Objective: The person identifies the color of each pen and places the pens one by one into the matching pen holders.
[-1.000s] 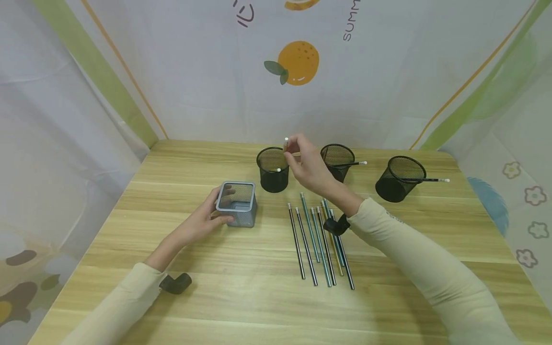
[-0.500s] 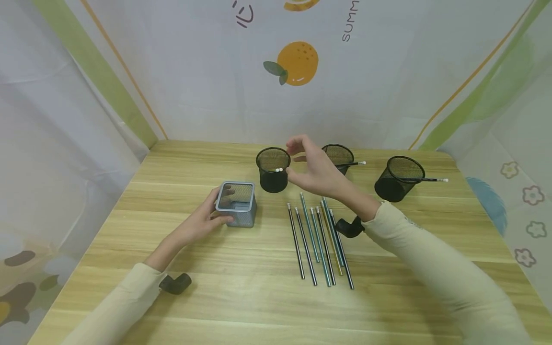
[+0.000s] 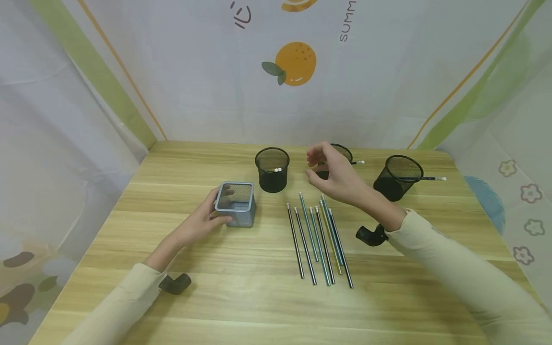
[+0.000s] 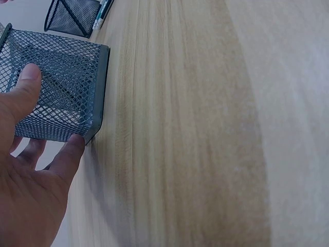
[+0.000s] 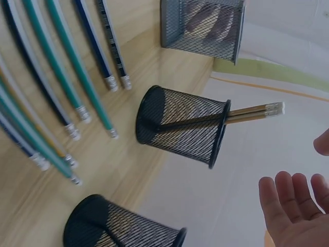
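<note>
My left hand (image 3: 200,224) holds the square grey mesh pencil holder (image 3: 243,218) by its sides, thumb in front and fingers behind, as it stands upright on the table. My right hand (image 3: 338,176) hovers with parted fingers and nothing in them, in front of the middle black mesh cup (image 3: 343,150), partly hiding it. To its left stands another round black mesh cup (image 3: 273,183); the right wrist view shows gold pencils (image 5: 254,113) with white erasers leaning in it. Several black, teal and gold pencils (image 3: 305,246) lie side by side on the wooden table.
A third black mesh cup (image 3: 389,188) at the right has one black pencil (image 3: 424,178) leaning out over its rim. Another black pencil (image 3: 359,162) sticks out of the middle cup. A white curtain (image 3: 207,96) printed with oranges hangs behind the table's back edge.
My right hand has let go of a gold pencil in the left black cup, then moved right and away from it. The left hand stays on the grey holder.
</note>
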A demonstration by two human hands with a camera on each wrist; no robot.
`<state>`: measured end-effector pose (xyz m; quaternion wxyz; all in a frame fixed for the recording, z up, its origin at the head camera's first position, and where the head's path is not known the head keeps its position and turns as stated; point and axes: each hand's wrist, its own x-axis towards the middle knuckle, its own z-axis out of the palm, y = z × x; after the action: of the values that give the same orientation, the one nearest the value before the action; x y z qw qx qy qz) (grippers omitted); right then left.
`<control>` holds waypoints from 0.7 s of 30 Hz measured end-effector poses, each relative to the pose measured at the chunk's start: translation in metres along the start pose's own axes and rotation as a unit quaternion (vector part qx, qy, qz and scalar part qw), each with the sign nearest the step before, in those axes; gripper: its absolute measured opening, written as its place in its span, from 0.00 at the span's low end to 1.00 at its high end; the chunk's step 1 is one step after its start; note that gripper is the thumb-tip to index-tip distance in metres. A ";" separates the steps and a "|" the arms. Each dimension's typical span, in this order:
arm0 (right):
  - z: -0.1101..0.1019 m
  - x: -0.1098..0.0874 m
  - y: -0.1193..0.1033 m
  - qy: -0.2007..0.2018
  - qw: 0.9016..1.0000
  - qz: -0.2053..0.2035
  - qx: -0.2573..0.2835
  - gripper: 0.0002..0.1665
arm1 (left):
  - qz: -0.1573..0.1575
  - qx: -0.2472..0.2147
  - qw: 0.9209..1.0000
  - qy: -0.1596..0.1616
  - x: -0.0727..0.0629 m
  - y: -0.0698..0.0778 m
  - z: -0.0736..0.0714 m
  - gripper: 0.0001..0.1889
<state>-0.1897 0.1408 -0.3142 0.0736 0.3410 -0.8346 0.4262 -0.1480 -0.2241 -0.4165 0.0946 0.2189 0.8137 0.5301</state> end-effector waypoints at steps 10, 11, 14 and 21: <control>-0.009 -0.017 0.010 -0.013 0.999 0.037 -0.006 0.18 | 0.003 0.006 1.000 0.001 0.000 -0.001 0.000 0.43; -0.010 -0.019 0.010 -0.015 0.999 0.039 -0.005 0.18 | 0.003 0.005 1.000 0.001 0.000 -0.001 0.000 0.43; -0.013 -0.024 0.012 -0.019 0.998 0.051 -0.009 0.17 | 0.004 0.005 1.000 0.001 0.000 -0.002 0.000 0.43; -0.021 -0.037 0.017 -0.024 0.997 0.070 -0.006 0.16 | 0.003 0.007 1.000 0.002 0.001 -0.003 0.000 0.43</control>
<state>-0.1759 0.1817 -0.3274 0.0258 0.2912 -0.8605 0.4173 -0.1497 -0.2248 -0.4194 0.0903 0.2207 0.8168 0.5253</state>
